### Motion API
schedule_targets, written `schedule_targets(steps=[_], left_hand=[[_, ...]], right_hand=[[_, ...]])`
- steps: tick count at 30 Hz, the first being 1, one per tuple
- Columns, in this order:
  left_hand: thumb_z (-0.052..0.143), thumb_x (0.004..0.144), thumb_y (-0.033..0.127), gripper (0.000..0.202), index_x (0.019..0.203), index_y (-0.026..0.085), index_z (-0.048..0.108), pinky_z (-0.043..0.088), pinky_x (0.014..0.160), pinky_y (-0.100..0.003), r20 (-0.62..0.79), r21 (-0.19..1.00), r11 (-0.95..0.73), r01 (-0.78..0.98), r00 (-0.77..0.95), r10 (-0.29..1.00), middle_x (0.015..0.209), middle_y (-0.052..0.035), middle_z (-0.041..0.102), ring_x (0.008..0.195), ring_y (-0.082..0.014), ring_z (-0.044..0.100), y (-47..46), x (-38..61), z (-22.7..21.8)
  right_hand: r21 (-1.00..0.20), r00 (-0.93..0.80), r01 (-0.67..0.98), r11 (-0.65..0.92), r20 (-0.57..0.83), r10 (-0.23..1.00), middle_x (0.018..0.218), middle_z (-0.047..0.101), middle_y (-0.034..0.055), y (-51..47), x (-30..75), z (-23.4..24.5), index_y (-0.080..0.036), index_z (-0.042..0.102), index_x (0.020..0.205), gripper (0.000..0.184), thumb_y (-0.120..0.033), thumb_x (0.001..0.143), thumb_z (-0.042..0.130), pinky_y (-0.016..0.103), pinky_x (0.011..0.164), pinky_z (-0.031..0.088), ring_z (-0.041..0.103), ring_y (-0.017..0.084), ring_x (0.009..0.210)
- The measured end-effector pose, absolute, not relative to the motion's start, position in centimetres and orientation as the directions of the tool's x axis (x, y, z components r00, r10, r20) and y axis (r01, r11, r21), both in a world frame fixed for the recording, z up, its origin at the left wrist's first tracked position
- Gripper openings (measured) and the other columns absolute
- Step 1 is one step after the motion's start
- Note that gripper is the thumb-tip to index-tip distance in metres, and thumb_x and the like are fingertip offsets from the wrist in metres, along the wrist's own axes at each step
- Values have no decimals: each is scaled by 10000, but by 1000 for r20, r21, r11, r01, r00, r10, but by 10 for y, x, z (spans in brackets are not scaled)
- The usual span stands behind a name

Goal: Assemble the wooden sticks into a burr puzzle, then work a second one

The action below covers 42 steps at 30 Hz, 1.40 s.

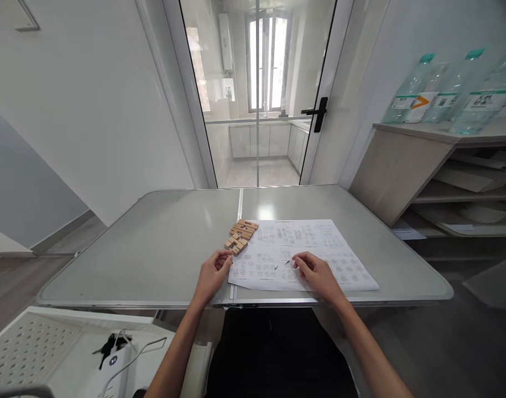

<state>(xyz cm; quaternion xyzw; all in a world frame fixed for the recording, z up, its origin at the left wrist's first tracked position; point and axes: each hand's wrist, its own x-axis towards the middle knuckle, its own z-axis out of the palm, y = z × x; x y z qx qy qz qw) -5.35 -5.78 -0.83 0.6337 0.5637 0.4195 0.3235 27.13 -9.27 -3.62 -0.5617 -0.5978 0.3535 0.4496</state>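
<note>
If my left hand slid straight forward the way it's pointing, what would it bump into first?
Probably the nearer small wooden blocks, just past the fingers of your left hand, though the exact gap is hard to judge.

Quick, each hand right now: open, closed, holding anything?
Left hand: loosely curled near wooden blocks, nothing visibly held.
Right hand: nearly pinched over printed sheet; can't tell if holding anything.
</note>
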Motion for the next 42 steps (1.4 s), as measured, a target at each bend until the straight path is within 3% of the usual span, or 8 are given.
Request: schedule_targets(steps=[19, 27, 42], left_hand=[[651, 874, 543, 406, 1053, 190, 738, 534, 721, -293, 162, 905, -147, 399, -4, 987, 913, -58, 735, 783, -195, 659, -58, -55, -11], [648, 890, 536, 399, 1057, 185, 734, 547, 747, -302, 156, 908, -142, 394, -4, 988, 913, -62, 736, 804, -198, 675, -59, -56, -11], [649, 901, 524, 380, 1052, 185, 731, 549, 747, -296, 155, 915, -145, 376, 2, 988, 906, -58, 746, 812, -199, 689, -57, -56, -16]], right_hand=[[-921, 45, 371, 117, 144, 989, 835, 738, 65, -92, 272, -38, -218, 700, 960, 504, -691, 931, 529, 331, 661, 491, 609, 203, 637], [-927, 52, 356, 117, 145, 988, 837, 737, 51, -94, 272, -34, -219, 707, 965, 437, -627, 951, 549, 319, 651, 483, 605, 186, 633], [-928, 65, 358, 103, 134, 989, 839, 739, 52, -94, 272, -36, -223, 701, 952, 455, -651, 939, 547, 322, 667, 472, 612, 196, 647]])
